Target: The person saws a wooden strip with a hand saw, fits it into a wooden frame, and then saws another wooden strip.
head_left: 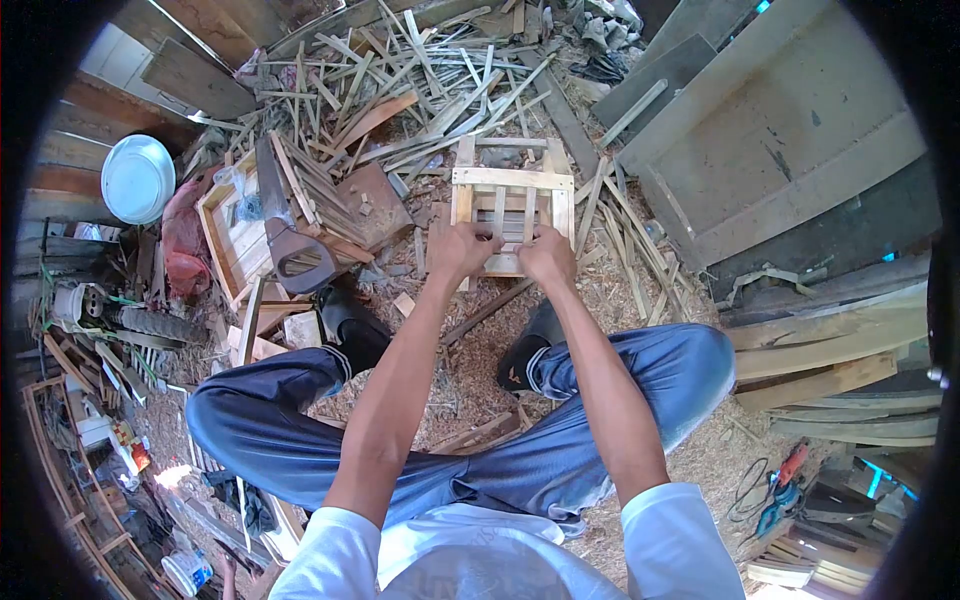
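"Starting closest to the camera, what is there?"

"Pale sleeves (680,530) and bare forearms, then bent knees in blue trousers (650,385), spread wide. Dark boots (352,330) stand on a floor (455,385) strewn with shavings. At the right edge a power tool (778,508) lies on the ground."

"And the hands?"

"Both reach forward, side by side, to the near part of a pale wooden frame (562,215) lying on the floor between and beyond the boots. The left hand (460,252) is at its left side, the right hand (547,256) at its right; neither is clearly nearer. Their fingers bend inward, touching the frame by the near ends of two narrow slats (530,212) — whether they pinch the wood, I cannot tell."

"How does it lie from the fingers?"

"Most of it extends straight ahead, away from the person. Its long axis appears to run the same way, as do the slats; a crossbar (512,179) spans it beyond the fingertips. The far end points towards a heap of thin offcuts (420,85)."

"What lies around it?"

"To the left, a handsaw (290,238) rests beside a shallow wooden box (212,225). Farther out are a pale basin (138,178) on the left and — on the right — a large leaning panel (790,130)."
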{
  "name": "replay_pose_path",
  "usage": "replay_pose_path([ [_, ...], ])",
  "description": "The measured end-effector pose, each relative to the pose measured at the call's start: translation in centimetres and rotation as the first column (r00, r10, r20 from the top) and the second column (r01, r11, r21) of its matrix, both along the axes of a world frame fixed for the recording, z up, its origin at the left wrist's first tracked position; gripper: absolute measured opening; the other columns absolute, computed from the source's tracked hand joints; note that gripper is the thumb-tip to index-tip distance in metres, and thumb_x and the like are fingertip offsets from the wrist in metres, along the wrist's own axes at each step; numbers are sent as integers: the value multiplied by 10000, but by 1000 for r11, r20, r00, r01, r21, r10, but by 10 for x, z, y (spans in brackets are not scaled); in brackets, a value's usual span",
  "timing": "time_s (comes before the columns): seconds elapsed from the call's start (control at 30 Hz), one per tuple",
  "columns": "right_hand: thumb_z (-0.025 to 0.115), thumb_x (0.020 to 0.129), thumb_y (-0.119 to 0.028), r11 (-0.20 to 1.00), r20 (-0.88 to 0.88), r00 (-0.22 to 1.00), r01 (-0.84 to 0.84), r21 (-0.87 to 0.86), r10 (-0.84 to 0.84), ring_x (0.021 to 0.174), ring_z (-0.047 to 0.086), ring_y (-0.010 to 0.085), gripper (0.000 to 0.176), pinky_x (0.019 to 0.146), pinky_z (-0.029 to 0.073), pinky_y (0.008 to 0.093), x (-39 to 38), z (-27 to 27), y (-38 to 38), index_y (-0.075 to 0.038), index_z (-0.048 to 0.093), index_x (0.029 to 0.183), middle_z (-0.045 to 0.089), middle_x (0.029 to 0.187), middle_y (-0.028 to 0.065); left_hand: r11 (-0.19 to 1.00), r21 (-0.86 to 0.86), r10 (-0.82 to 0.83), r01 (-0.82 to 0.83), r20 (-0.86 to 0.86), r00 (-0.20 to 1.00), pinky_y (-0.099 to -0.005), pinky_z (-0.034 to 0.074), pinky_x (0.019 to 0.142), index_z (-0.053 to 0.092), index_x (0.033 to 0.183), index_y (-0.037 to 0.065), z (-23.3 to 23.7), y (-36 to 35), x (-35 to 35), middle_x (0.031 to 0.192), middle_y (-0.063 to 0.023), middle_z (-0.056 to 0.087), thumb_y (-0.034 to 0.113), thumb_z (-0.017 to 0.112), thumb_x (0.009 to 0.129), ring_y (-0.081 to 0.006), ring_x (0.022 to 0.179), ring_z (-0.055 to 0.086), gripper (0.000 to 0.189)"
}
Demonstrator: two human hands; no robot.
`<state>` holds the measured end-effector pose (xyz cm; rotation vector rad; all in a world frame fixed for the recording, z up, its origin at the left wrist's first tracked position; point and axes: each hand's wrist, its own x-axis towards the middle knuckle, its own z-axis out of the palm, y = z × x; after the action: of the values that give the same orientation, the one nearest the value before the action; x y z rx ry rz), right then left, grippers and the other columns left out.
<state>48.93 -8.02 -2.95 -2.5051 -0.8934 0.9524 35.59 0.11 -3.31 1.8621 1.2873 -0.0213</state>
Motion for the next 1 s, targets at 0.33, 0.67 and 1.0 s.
replay_pose_path([
  [0.33,711,784,-256,997,15,1000,15,71,-17,959,655,387,298,833,515,465,-2,1,0,-69,701,1015,689,970,218,998,60,34,-32,-26,999,-363,541,756,744,998,125,-23,3,0,785,-125,716,489,668,765,-247,754,705,438],
  [0.67,714,804,-342,1000,3,1000,13,-23,-13,1052,633,359,503,903,494,429,-4,9,2,-46,617,1199,661,1116,203,996,83,32,-29,-38,999,-356,547,741,740,1015,127,-24,1,1,751,-119,711,486,660,760,-242,703,705,448],
  [1.0,680,799,-267,997,57,998,4,80,-9,923,673,356,319,827,515,442,-3,-6,1,-48,696,1031,699,948,198,988,123,74,-92,140,987,-352,544,679,730,970,67,-19,-4,-5,762,-129,712,404,647,798,-219,620,689,387],
])
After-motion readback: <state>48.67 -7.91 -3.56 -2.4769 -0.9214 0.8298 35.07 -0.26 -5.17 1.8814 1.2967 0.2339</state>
